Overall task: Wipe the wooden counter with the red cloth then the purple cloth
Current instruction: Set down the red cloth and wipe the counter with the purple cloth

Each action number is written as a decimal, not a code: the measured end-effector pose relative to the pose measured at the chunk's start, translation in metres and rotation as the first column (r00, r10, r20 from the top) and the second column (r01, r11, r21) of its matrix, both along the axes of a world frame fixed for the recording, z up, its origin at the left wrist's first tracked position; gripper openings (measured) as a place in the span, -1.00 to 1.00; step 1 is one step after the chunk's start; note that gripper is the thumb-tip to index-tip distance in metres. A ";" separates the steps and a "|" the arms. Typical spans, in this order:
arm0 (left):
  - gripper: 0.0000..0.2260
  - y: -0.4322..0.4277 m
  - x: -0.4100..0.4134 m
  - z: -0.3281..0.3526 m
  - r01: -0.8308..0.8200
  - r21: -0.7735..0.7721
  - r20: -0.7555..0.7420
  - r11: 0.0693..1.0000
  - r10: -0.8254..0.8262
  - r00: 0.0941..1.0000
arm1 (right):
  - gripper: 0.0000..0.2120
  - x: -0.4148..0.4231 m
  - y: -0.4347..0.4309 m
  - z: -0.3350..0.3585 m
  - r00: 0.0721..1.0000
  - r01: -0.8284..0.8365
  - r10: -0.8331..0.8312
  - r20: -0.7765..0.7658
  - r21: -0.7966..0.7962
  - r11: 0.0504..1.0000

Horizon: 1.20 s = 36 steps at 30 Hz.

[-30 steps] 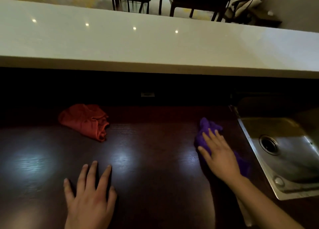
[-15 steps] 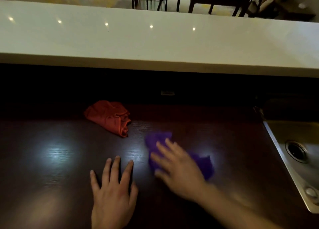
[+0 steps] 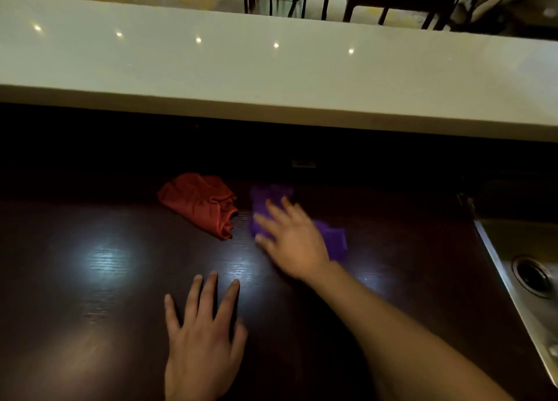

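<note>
From my remote seat, the biggest thing I see is the pale ledge [image 3: 271, 77] running across the far side, with small light spots on its top. Below it lies the dark wooden tabletop [image 3: 407, 264], glossy, with bright reflections at near left and centre. At the right edge sits a metal sink [image 3: 510, 249] with its round drain [image 3: 533, 276] showing. My right arm reaches in from the near right, and my right hand [image 3: 293, 243] lies flat with fingers spread on the purple cloth [image 3: 332, 240]; that grip is apart, pressing down on the cloth rather than clamping it, and the hand is slightly blurred. The purple cloth rests on the tabletop at centre, toward the far side, partly covered by the hand. My left hand [image 3: 202, 346] rests palm down on the bare wood at near centre, fingers spread, grip apart and holding nothing. The red cloth [image 3: 202, 204] lies crumpled on the tabletop just left of the purple cloth, close beside it; I cannot tell whether they touch.
</note>
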<state>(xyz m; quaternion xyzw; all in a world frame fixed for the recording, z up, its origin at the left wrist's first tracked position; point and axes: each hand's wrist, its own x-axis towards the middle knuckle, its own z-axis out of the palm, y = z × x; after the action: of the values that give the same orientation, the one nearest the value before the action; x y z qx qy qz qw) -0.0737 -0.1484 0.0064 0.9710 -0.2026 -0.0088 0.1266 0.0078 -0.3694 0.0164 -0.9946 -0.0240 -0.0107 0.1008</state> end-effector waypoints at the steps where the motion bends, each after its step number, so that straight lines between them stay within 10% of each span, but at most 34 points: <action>1: -0.46 0.000 0.001 -0.001 -0.005 -0.008 0.007 1.000 0.005 1.000 | -0.51 -0.026 0.007 -0.003 0.996 -0.084 0.084 0.007 0.015 0.996; 5: -0.46 -0.002 0.000 0.000 -0.009 -0.013 0.029 1.000 0.009 1.000 | -0.50 -0.075 0.002 -0.011 0.980 -0.201 0.201 0.003 0.029 0.979; 12: -0.44 -0.003 0.000 0.003 -0.022 0.000 0.024 1.000 0.022 0.999 | -0.51 0.077 -0.002 0.001 0.964 0.263 -0.262 -0.044 0.001 0.965; 20: -0.42 0.002 0.001 -0.001 -0.027 -0.062 0.025 0.998 0.029 0.999 | -0.49 0.009 -0.022 -0.003 0.979 -0.205 0.205 -0.018 -0.022 0.978; 25: -0.43 0.003 -0.002 -0.003 -0.031 -0.076 0.021 0.997 0.032 0.999 | -0.54 -0.009 -0.102 -0.011 0.884 0.464 -0.458 0.092 -0.054 0.884; 28: -0.44 0.002 -0.002 -0.002 -0.025 -0.061 0.024 0.998 0.026 0.999 | -0.54 0.024 -0.106 -0.006 0.805 0.593 -0.592 0.036 -0.059 0.803; 36: -0.42 0.002 -0.003 -0.003 -0.017 -0.016 -0.017 1.000 0.017 1.000 | -0.52 -0.070 0.010 -0.003 0.996 -0.093 0.093 -0.005 -0.011 0.996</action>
<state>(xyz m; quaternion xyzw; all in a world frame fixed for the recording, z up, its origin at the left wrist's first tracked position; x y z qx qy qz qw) -0.0763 -0.1464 0.0030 0.9716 -0.1934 -0.0141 0.1360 -0.0621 -0.3590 0.0135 -0.9929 -0.0700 -0.0036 0.0957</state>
